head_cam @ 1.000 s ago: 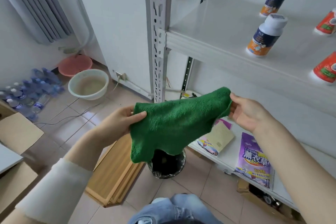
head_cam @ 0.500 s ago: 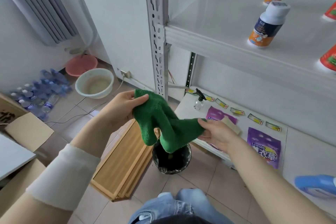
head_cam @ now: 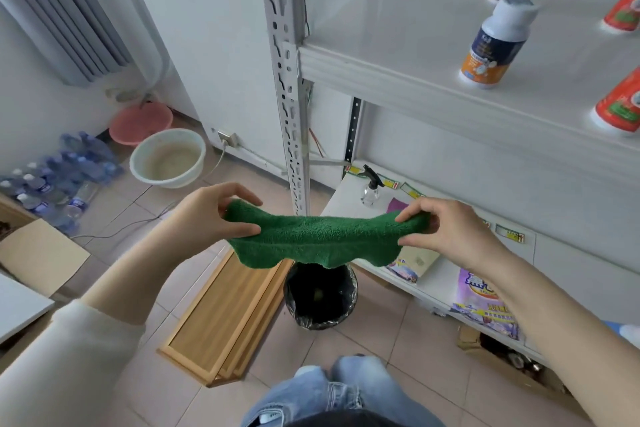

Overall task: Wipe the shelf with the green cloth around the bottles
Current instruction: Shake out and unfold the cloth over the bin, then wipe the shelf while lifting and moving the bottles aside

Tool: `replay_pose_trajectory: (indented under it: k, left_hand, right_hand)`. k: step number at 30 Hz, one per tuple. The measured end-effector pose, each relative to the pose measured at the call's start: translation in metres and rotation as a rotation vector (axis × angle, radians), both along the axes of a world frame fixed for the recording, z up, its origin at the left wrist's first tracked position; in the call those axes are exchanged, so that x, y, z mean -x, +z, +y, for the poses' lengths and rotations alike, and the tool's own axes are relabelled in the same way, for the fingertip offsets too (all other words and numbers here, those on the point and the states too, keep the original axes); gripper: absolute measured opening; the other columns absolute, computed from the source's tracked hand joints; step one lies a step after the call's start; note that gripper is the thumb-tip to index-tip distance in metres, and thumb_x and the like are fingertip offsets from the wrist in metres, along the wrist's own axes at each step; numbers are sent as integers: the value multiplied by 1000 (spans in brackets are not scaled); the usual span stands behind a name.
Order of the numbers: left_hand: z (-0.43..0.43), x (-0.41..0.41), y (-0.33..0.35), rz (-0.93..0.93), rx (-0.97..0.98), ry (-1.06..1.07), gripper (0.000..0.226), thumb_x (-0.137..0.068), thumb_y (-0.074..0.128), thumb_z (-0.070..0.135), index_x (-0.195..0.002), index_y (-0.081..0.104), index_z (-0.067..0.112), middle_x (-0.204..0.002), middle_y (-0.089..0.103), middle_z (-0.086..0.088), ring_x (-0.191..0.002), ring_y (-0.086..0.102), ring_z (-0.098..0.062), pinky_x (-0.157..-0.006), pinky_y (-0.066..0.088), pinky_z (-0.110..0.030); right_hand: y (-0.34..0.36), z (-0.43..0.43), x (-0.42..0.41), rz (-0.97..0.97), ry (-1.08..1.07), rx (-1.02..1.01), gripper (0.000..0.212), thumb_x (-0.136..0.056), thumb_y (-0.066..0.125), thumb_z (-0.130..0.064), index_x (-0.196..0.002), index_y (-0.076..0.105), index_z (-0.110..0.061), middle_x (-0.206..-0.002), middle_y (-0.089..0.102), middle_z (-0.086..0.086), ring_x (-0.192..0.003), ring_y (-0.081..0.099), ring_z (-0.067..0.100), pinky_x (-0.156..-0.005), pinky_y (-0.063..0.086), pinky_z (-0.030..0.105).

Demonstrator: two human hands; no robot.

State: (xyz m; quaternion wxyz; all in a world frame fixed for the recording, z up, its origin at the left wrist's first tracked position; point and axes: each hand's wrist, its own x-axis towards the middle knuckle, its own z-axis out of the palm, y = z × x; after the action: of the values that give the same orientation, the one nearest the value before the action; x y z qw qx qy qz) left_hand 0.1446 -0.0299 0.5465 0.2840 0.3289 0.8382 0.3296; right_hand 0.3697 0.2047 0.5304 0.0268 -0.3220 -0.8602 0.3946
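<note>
- Head view, nearest first: my knees (head_cam: 332, 392) in jeans sit at 6 o'clock, and just past them a black-lined bin (head_cam: 320, 302) stands on the floor tiles.
- Above the bin I hold the green cloth (head_cam: 322, 239) stretched out in the air. It touches no surface and is well apart from the shelf.
- My left hand (head_cam: 211, 215), at the cloth's 9 o'clock end, pinches the fabric with the thumb under it and curled fingers over it.
- My right hand (head_cam: 450, 236), at the 3 o'clock end, is clamped the same way, its fingers bunched round that corner.
- The cloth looks like thick terry. It sags between my hands and its lower edge hangs in waves, so I judge it light, limp and easy to grip, neither slippery nor fragile. I cannot tell whether it is damp.
- With no stiffness of its own, it should wipe best gathered into a pad under one palm, not held by an edge.
- Up at 2 o'clock is the shelf (head_cam: 398, 55), smooth and white.
- On it stand two white-capped bottles (head_cam: 495, 42) and, further right, two red containers (head_cam: 620, 107), all upright with bare shelf between them.
- They look like light plastic and likely to tip, so the pad should skirt their bases gently.
</note>
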Motion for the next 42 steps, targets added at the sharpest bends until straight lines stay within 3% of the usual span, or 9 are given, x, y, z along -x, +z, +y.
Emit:
replay_pose_trajectory:
  k: [5,8,11,16,25,29,33,36,42]
  left_hand:
    - [-1,-5,15,286,-154,87,22,-71,75,21,-71,61,38,-85,61,11,-75,57,-4,-71,45,-22]
    - [0,-1,18,342,-216,100,23,-73,72,20,-61,57,31,-103,53,6,-95,53,-16,-88,39,-28]
    - [11,3,11,223,-177,61,19,-79,67,22,-66,53,21,-90,63,1,-83,58,-15,-79,49,-32]
    - [39,-31,-2,-101,-243,124,18,-88,57,21,-73,49,14,-67,53,4,-49,55,6,-49,44,-11]
    - [74,-66,41,-637,-780,160,42,-88,39,41,-90,65,7,-85,68,-2,-82,64,-13,-76,57,-29]
    - [75,-57,52,-447,-777,116,36,-85,42,44,-92,67,19,-95,68,1,-90,61,-12,-82,53,-30]
    - [89,-33,54,-155,-724,263,22,-89,53,26,-110,51,20,-108,58,3,-102,55,-8,-90,45,-26]
    - [102,-16,64,-393,-726,217,52,-81,55,38,-127,41,16,-118,60,1,-110,57,-11,-96,44,-30]
    - [146,7,98,-411,-795,130,11,-89,55,23,-97,62,21,-96,70,0,-94,66,-18,-87,53,-34]
  right_hand:
    - [21,2,0,303,-72,-385,12,-67,79,-13,-78,75,-11,-93,53,-4,-80,57,16,-77,46,19]
    - [27,14,5,278,-83,-118,5,-75,73,-17,-74,69,-20,-86,64,-3,-75,57,7,-78,44,22]
    - [21,21,21,212,-161,356,11,-83,65,-17,-74,63,-22,-79,61,5,-63,54,8,-60,45,21]
    - [17,-7,53,228,-224,359,13,-84,65,-20,-73,59,-23,-71,55,-2,-61,51,9,-53,43,19]
    - [67,-63,73,478,-123,294,50,-64,77,-38,-105,57,-18,-93,68,-1,-84,63,9,-76,52,21]
    - [86,-49,81,518,-223,290,10,-84,64,-19,-92,61,-23,-84,67,-2,-80,62,13,-77,48,27]
    - [114,-33,90,546,-158,490,12,-86,59,-9,-83,63,-19,-76,66,-1,-68,63,10,-73,51,27]
    - [137,-19,94,578,-144,612,14,-88,54,-4,-85,63,-15,-74,65,1,-59,63,6,-60,52,19]
    - [179,19,114,576,-199,455,12,-87,56,-1,-85,61,-12,-80,60,7,-72,58,15,-71,50,24]
